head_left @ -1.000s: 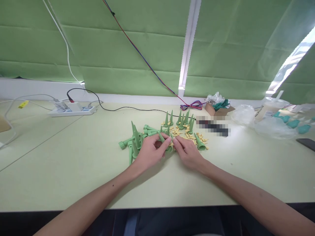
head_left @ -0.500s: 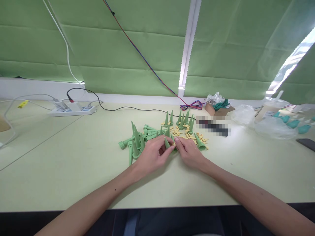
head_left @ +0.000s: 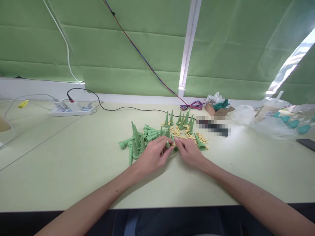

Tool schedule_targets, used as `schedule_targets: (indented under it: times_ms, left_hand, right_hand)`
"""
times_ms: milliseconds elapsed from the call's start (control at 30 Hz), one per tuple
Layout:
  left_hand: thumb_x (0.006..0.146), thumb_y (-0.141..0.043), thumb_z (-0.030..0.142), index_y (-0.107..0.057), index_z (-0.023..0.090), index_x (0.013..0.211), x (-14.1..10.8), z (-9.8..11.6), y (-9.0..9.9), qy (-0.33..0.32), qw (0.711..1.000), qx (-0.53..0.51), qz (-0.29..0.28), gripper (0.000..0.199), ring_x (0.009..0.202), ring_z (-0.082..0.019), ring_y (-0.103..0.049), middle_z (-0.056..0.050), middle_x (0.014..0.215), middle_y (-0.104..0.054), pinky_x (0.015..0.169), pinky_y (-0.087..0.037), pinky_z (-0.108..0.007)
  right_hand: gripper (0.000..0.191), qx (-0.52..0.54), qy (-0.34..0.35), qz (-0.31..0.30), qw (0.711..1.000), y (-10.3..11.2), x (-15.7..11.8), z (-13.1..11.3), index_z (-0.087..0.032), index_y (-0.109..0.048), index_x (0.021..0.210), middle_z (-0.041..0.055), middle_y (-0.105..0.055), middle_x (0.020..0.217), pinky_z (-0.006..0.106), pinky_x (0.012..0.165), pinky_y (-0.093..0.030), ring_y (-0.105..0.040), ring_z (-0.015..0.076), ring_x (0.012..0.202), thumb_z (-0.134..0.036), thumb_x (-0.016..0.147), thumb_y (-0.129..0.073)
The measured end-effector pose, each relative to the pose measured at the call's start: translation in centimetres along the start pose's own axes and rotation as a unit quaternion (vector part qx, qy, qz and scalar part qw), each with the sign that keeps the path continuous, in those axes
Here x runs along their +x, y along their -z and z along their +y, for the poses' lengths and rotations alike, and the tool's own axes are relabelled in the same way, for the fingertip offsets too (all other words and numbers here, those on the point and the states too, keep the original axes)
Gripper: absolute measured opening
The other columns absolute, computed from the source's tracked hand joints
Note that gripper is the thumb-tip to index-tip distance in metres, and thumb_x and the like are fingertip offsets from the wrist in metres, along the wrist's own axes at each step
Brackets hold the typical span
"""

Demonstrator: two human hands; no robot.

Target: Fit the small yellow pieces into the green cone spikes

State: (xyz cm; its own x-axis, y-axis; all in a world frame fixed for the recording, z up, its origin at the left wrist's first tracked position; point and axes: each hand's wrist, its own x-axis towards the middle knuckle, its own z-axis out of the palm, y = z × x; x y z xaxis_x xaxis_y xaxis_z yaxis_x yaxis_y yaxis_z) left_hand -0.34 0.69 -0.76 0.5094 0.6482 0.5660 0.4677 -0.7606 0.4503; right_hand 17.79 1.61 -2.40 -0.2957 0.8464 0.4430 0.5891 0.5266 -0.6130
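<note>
My left hand [head_left: 154,152] pinches a green plastic cone spike [head_left: 168,144], its tip pointing up between thumb and fingers. A small yellow plastic piece [head_left: 172,144] shows at those fingertips. My right hand [head_left: 188,150] is close beside it, thumb pressed against curled fingers; whatever it grips is hidden. Just behind the hands, another green cone [head_left: 172,137] is partly covered. Left of my hands, several green cones [head_left: 137,137] stand upright next to a pile of lying ones [head_left: 150,131]. Loose yellow pieces [head_left: 176,131] are scattered behind, and one cone [head_left: 200,143] lies tilted to the right.
More cones fitted with yellow pieces [head_left: 181,122] stand at the back. A power strip [head_left: 73,111] sits at the left, its black cable crossing the table. Toward the right are a small cardboard box [head_left: 216,110], plastic bags [head_left: 243,114], a drink cup [head_left: 267,109] and a phone [head_left: 306,143].
The cone in my left hand has tilted and sunk lower between the fingers, so less of it shows. My right hand has barely moved.
</note>
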Motion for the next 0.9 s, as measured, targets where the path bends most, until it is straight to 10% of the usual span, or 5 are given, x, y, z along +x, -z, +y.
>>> schedule_targets:
  times_ms: [367,900]
  left_hand:
    - [0.095,-0.05,0.033,-0.054,0.021,0.115,0.5,0.7,0.5,0.133,0.99,-0.034,-0.044,0.024,0.058,-0.013,-0.052,0.003,0.067,-0.056,0.057,-0.044,-0.024]
    - [0.087,-0.05,0.018,-0.039,0.024,0.137,0.0,0.6,0.2,0.13,0.984,-0.041,-0.116,0.052,0.054,-0.015,-0.052,0.004,0.066,-0.057,0.053,-0.04,-0.023]
  right_hand:
    - [0.028,0.046,0.023,0.062,0.997,0.5,-0.4,-1.0,-0.021,-0.042,0.074,-0.0053,-0.04,0.057,0.024,0.053,-0.03,-0.036,0.0105,0.05,-0.035,0.098,-0.04]
    - [0.011,0.03,0.088,0.053,0.994,0.1,-0.7,-1.1,-0.021,-0.054,0.083,-0.0044,-0.052,0.056,0.023,0.052,-0.037,-0.047,0.0107,0.049,-0.028,0.091,-0.052]
